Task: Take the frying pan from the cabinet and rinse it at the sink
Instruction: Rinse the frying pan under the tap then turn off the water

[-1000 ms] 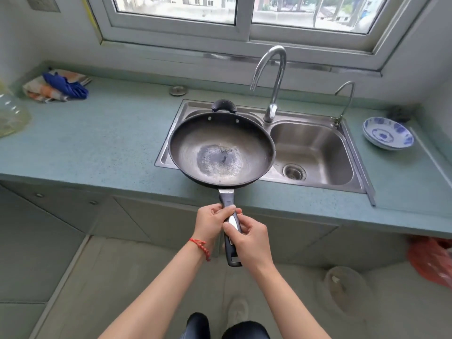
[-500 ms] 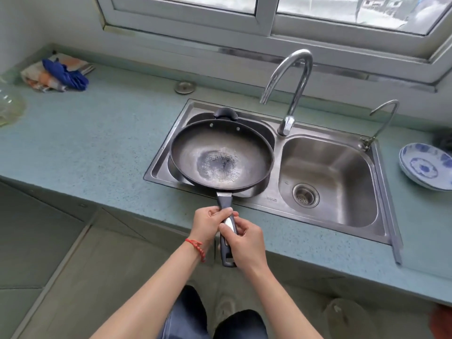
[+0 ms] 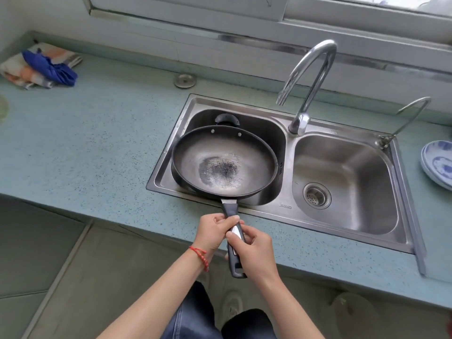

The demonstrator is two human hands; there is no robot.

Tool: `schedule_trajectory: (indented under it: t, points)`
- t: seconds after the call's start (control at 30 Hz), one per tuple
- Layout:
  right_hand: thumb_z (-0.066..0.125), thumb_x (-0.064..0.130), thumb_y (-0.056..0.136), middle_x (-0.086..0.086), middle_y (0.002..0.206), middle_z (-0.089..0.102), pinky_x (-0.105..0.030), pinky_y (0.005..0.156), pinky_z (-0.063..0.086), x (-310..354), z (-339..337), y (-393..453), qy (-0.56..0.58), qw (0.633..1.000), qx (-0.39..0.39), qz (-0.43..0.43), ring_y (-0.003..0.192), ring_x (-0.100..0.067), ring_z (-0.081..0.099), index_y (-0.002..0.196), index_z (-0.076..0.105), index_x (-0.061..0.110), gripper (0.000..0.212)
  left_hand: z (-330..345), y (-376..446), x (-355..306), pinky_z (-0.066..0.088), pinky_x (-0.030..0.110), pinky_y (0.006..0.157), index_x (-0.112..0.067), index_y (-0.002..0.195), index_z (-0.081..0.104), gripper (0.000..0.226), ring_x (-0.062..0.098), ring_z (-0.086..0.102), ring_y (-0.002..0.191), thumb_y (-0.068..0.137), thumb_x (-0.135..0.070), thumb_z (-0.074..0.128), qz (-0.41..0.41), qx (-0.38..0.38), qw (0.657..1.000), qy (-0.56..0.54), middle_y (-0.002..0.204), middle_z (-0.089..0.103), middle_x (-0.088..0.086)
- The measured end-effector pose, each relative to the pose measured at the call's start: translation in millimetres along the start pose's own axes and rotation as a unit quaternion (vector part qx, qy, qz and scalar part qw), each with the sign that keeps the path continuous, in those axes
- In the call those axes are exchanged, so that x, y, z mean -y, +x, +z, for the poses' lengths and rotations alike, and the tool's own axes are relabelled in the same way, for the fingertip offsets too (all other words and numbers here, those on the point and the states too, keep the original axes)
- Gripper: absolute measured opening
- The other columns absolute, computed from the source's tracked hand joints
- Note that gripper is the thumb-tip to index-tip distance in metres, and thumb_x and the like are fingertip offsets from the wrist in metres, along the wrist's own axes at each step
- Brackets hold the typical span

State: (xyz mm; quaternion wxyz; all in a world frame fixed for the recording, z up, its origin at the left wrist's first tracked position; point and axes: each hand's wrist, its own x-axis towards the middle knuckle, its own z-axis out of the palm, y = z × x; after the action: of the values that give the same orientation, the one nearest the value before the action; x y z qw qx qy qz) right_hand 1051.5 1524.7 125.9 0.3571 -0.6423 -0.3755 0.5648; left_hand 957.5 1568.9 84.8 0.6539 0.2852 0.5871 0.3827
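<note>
1. We are holding the frying pan (image 3: pixel 225 165) by its long handle, our left hand (image 3: pixel 213 233) wrapping the handle nearer the bowl and our right hand (image 3: pixel 254 250) gripping it just behind, fingers of both curling round it.
2. The pan is hanging level over the left basin of the sink (image 3: pixel 342 226), handle reaching back over the counter (image 3: pixel 93 148) edge; whether it is touching the basin we cannot tell.
3. We are judging the fetching finished and the rinsing about to begin.
4. The faucet (image 3: pixel 308 79) is showing no water, spout just right of the pan; next we are needing one hand free for the tap.
5. The tap control is hard to make out, and the left basin's floor is being hidden by the pan.
</note>
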Motion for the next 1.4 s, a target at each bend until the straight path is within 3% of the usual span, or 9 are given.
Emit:
schedule_trajectory:
  t: [0.17, 0.27, 0.37, 0.47, 0.67, 0.87, 1.03, 1.2, 1.4]
  points:
    - [0.064, 0.027, 0.068, -0.010, 0.063, 0.063, -0.037, 0.062, 0.047, 15, 5, 11, 0.013, 1.000, -0.012, 0.011, 0.061, -0.024, 0.059, 0.074, 0.067, 0.003, 0.025, -2, 9, -12, 0.046, 0.033, 0.066, 0.010, 0.081, 0.059, 0.038, 0.027, 0.059, 0.067, 0.063, -0.020, 0.074, -0.023, -0.002, 0.999, -0.040, 0.072, 0.063, 0.021]
    - [0.066, 0.019, 0.075, -0.008, 0.064, 0.068, -0.037, 0.063, 0.052, 17, 4, 14, 0.026, 0.999, -0.011, 0.020, 0.063, -0.027, 0.065, 0.077, 0.068, 0.006, 0.013, -2, 9, -17, 0.040, 0.040, 0.070, 0.013, 0.083, 0.060, 0.061, 0.032, 0.049, 0.076, 0.048, -0.034, 0.075, -0.023, 0.008, 0.999, -0.028, 0.083, 0.053, 0.023]
    - [0.062, 0.009, 0.082, -0.002, 0.059, 0.068, -0.023, 0.049, 0.052, 21, 4, 14, 0.043, 0.999, 0.007, 0.022, 0.049, -0.017, 0.066, 0.084, 0.067, 0.005, 0.007, -5, 9, -20, 0.042, 0.028, 0.058, 0.008, 0.081, 0.059, 0.047, 0.028, 0.053, 0.068, 0.056, -0.029, 0.074, -0.028, 0.027, 0.999, -0.008, 0.079, 0.052, 0.023]
    - [0.060, 0.006, 0.083, -0.003, 0.057, 0.068, -0.020, 0.045, 0.051, 27, 5, 20, 0.057, 0.998, 0.024, 0.021, 0.047, -0.014, 0.065, 0.079, 0.067, 0.007, 0.007, -8, 14, -24, 0.033, 0.015, 0.035, 0.003, 0.076, 0.055, 0.018, 0.012, 0.047, 0.037, 0.078, -0.012, 0.065, -0.027, 0.046, 0.999, -0.003, 0.070, 0.050, 0.014]
    - [0.059, 0.006, 0.082, -0.002, 0.053, 0.068, -0.018, 0.045, 0.047, 29, 12, 32, 0.062, 0.997, 0.034, 0.010, 0.048, -0.011, 0.063, 0.073, 0.067, 0.004, 0.013, -17, 24, -30, 0.026, 0.014, 0.030, -0.002, 0.073, 0.048, 0.017, 0.006, 0.036, 0.029, 0.079, -0.009, 0.063, -0.034, 0.069, 0.997, 0.018, 0.055, 0.039, 0.002]
    - [0.067, 0.021, 0.075, -0.002, 0.063, 0.072, -0.026, 0.060, 0.052, 18, 13, 41, 0.051, 0.998, 0.046, 0.007, 0.061, -0.014, 0.067, 0.081, 0.071, 0.010, 0.013, -28, 28, -32, 0.033, 0.024, 0.044, -0.015, 0.061, 0.036, 0.035, 0.016, 0.040, 0.047, 0.058, -0.022, 0.069, -0.050, 0.125, 0.991, 0.025, 0.062, 0.036, 0.003]
    - [0.067, 0.023, 0.078, 0.000, 0.071, 0.074, -0.029, 0.069, 0.054, 14, 7, 42, 0.032, 0.998, 0.048, -0.006, 0.071, -0.014, 0.070, 0.084, 0.072, 0.015, 0.012, -27, 28, -32, 0.049, 0.020, 0.055, -0.006, 0.080, 0.049, 0.037, 0.022, 0.053, 0.070, 0.059, -0.028, 0.070, -0.052, 0.143, 0.988, 0.035, 0.079, 0.044, 0.014]
    - [0.063, 0.021, 0.085, -0.005, 0.075, 0.069, -0.023, 0.055, 0.051, 4, -10, 57, -0.007, 1.000, -0.020, -0.010, 0.060, -0.006, 0.065, 0.101, 0.066, 0.005, 0.023, -28, 21, -38, 0.050, 0.016, 0.057, -0.007, 0.083, 0.062, 0.015, 0.008, 0.061, 0.065, 0.080, -0.021, 0.065, -0.050, 0.124, 0.987, 0.092, 0.076, 0.061, 0.004]
    - [0.057, 0.016, 0.088, -0.007, 0.075, 0.066, -0.019, 0.050, 0.051, 10, -50, 109, 0.052, 0.988, -0.142, -0.015, 0.055, -0.012, 0.065, 0.110, 0.058, 0.007, 0.024, -27, 11, -41, 0.052, 0.018, 0.061, -0.016, 0.081, 0.068, 0.009, 0.014, 0.060, 0.069, 0.082, -0.023, 0.063, -0.055, 0.046, 0.992, 0.103, 0.078, 0.065, 0.002]
